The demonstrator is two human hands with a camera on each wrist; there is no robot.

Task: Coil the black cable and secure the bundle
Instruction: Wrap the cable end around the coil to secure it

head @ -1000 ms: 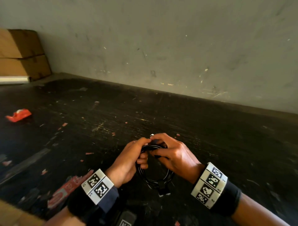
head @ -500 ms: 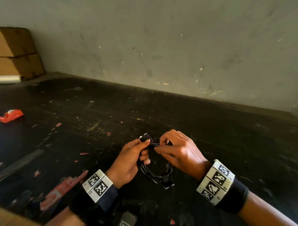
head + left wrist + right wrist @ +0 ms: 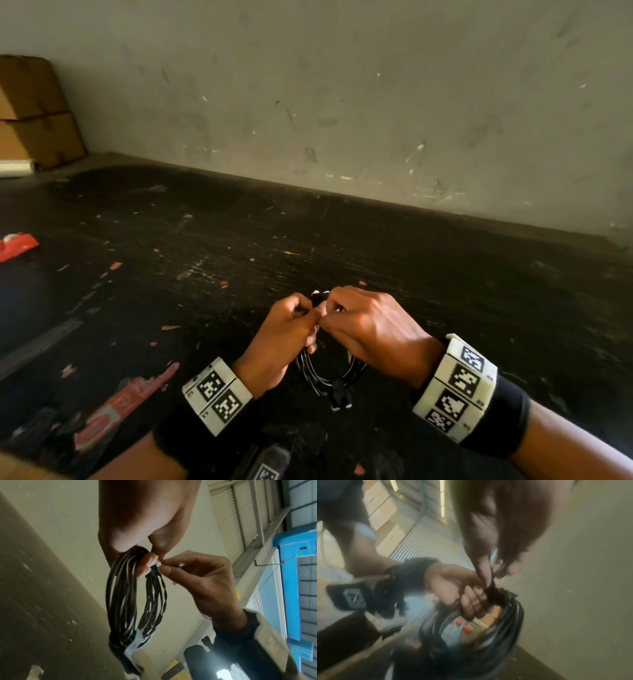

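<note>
The black cable [image 3: 327,375] is a coil of several loops hanging above the dark table [image 3: 445,291], with a plug [image 3: 339,397] at its lowest point. My left hand [image 3: 306,320] grips the top of the coil, fingers curled round the loops [image 3: 123,595]. My right hand [image 3: 329,310] meets it there. In the left wrist view its thumb and forefinger [image 3: 162,568] pinch a short dark piece of the cable at the top of the coil. A light-tipped end [image 3: 318,294] pokes up between the hands. The right wrist view is blurred; it shows the coil [image 3: 511,622] under both hands.
Cardboard boxes [image 3: 32,113] are stacked at the back left beside a clear roll [image 3: 17,168]. A red object [image 3: 17,244] lies at the left edge and a red-and-white wrapper [image 3: 120,409] at the front left. A scuffed wall [image 3: 342,102] closes the back of the table.
The hands have drawn together at the top of the coil. The right hand's fingers now curl over the plug end that stood up between them half a second ago.
</note>
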